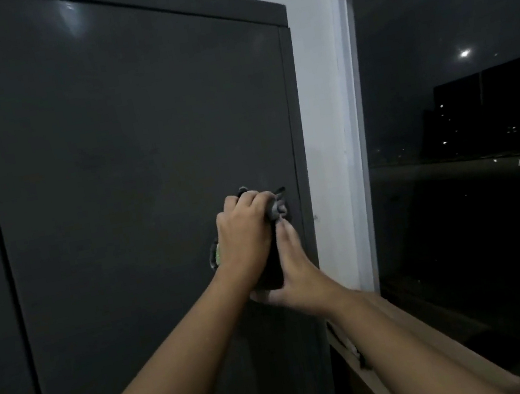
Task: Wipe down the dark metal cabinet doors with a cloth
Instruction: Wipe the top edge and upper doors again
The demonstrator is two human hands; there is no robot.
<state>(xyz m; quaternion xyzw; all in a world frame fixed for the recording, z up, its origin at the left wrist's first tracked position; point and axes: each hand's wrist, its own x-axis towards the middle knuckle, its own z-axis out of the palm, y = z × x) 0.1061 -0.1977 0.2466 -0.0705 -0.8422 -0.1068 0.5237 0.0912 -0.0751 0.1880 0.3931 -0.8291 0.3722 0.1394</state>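
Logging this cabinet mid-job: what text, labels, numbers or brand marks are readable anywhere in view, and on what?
No text is readable anywhere in view.
On the cabinet door: plain dark metal, no print showing.
On the greenish patch beside the left hand: mostly hidden and blurred; cannot tell if it carries text.
On the cloth: no marking visible.
Through the window: only distant lights, no legible signs.
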